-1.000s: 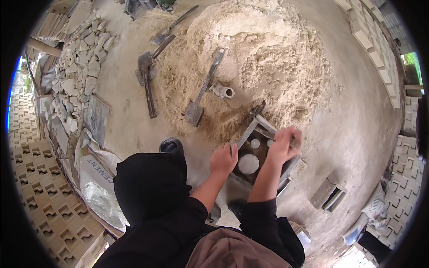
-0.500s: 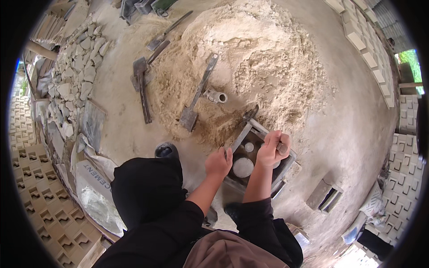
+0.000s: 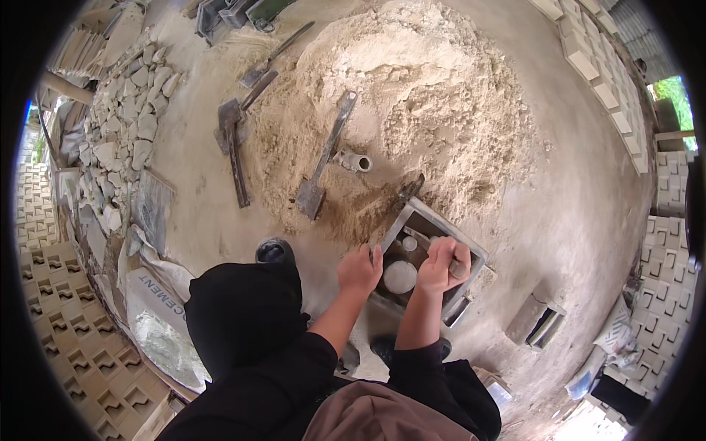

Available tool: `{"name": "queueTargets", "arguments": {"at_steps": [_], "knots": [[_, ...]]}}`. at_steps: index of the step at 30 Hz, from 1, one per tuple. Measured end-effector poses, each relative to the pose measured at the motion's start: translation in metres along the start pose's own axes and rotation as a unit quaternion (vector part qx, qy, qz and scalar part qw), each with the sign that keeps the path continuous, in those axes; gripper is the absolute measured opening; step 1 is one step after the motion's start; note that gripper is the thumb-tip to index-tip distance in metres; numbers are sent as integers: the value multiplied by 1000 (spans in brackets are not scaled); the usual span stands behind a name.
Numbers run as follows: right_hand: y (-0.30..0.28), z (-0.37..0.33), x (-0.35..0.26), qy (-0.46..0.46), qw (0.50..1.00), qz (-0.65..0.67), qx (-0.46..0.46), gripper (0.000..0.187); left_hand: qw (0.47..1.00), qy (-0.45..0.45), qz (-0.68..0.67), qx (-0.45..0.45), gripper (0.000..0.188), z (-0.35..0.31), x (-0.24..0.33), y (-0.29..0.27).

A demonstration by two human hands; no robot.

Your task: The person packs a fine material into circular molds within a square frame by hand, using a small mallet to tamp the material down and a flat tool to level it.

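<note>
In front of me a grey rectangular block mould (image 3: 396, 226) sits on the ground, its inside dark. A large pale disc (image 3: 401, 276) and a smaller round one (image 3: 409, 243) show within it. My left hand (image 3: 359, 269) is closed on the mould's left rim, thumb up. Over the mould's right half, my right hand (image 3: 443, 264) is wrapped round a short round-handled tool (image 3: 460, 270). A thin light part of the tool reaches left into the mould; its working end is hard to make out.
A big pale sand heap (image 3: 441, 95) lies ahead, with a shovel (image 3: 312, 192) and a short pipe piece (image 3: 355, 161) at its edge. More tools, including a hoe (image 3: 232, 147), are left. Rubble (image 3: 121, 132) lies far left; a hollow block (image 3: 535, 321) is right.
My right hand has drawn back toward me and slightly left with the tool, which has come off the mould's far rim to within the box. My left hand stays on the rim.
</note>
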State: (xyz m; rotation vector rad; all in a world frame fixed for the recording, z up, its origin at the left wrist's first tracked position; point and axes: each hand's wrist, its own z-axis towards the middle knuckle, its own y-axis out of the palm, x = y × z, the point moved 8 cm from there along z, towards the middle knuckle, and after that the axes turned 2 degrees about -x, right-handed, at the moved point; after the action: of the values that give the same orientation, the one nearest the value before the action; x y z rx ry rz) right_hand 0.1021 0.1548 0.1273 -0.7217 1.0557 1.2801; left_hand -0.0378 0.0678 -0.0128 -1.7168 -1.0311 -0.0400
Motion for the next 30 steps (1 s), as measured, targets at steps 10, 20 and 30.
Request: {"name": "queueTargets", "arguments": {"at_steps": [10,20,30], "knots": [[3,11,2,-44,999,-9,3,31,1000,10,-11,12,39,0,1,5],[11,39,19,10,1000,1,-27,20,1000,21,1,15,39,2,0,7],[46,53,-29,5,965,128,-228,35,999,21,-12,44,39,0,-5,6]]}}
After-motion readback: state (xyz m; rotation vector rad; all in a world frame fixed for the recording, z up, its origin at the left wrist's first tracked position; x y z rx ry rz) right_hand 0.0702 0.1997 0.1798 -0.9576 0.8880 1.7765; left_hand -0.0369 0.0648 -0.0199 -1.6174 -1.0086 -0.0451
